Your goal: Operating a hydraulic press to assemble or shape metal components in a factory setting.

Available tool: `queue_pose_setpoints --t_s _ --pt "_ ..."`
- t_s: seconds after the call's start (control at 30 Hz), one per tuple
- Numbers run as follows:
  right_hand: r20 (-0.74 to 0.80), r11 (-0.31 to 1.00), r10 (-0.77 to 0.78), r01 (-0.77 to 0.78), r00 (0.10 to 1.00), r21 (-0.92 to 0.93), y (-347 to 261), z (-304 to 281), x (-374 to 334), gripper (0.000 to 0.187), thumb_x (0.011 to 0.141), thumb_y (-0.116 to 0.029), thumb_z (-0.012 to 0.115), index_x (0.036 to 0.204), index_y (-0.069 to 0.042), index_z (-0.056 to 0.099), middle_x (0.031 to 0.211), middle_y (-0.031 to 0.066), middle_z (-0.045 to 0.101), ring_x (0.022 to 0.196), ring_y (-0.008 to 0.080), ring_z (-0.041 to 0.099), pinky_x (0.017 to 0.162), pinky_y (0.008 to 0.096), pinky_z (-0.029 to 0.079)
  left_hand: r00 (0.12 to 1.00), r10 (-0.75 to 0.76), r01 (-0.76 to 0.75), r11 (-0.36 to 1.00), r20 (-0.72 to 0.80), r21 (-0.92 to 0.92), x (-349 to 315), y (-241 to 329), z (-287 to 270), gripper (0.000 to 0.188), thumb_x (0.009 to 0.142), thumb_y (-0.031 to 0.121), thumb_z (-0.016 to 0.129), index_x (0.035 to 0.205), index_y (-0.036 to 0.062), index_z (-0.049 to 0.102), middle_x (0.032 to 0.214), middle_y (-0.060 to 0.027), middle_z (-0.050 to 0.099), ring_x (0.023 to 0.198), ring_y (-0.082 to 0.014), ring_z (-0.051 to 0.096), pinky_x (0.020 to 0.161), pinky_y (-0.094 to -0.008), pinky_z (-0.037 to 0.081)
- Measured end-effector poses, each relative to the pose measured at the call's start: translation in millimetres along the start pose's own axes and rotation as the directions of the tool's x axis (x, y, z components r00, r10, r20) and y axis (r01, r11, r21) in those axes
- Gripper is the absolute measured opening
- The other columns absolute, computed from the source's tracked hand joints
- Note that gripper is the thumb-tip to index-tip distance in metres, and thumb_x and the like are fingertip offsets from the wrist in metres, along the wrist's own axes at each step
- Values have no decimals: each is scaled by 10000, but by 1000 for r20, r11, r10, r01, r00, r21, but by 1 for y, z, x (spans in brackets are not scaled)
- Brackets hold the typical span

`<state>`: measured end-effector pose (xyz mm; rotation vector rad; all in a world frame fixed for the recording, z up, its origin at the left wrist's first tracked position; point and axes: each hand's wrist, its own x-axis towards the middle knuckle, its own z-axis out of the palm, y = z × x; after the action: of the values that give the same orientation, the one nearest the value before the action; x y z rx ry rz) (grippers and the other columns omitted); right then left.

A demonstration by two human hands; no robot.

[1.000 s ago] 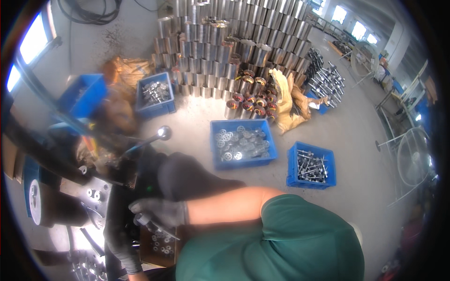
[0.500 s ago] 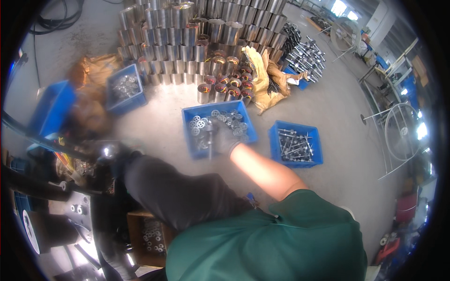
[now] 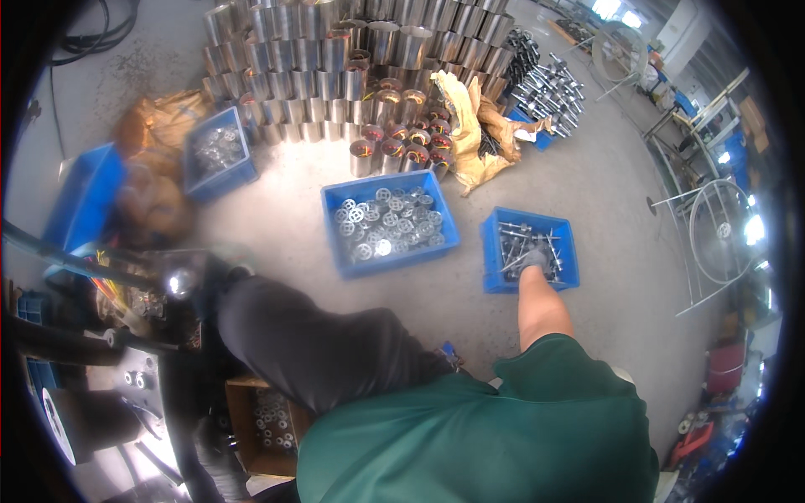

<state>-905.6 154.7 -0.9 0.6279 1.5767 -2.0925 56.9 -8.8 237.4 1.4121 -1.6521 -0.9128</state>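
My right hand (image 3: 533, 256), in a grey glove, reaches down into the blue bin (image 3: 573, 256) on the right. The bin holds metal shafts (image 3: 513, 243), several of them with a dark thicker part, lying crisscross. My fingers are down among the shafts and too small and covered to show whether they grip one. To the left, a second blue bin (image 3: 334, 267) holds loose round metal discs (image 3: 390, 220) with cut-out openings. My left hand is not visible.
Steel cylinders (image 3: 293, 63) stand stacked at the back, beside torn brown paper (image 3: 478, 142). Another blue bin with discs (image 3: 249, 172) is at left. A machine (image 3: 92, 419) stands close at lower left, near a wooden box of small rings (image 3: 246, 448). A wire wheel stand (image 3: 723, 228) is at right.
My right hand has left the middle bin of discs, where a shaft was upright at my fingers, and moved right into the bin of shafts. That upright shaft no longer shows there.
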Motion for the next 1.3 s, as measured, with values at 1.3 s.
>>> queue_pose_setpoints --t_s 1.3 --pt "211 437 193 276 -958 856 257 397 -834 248 922 -138 671 1141 -21 664 1067 145 670 995 323 686 868 407 557 700 -141 60 988 -701 -139 -62 76 -67 391 938 25 708 1315 -3 611 1169 -71 676 1000 -143 640 921 -296 541"
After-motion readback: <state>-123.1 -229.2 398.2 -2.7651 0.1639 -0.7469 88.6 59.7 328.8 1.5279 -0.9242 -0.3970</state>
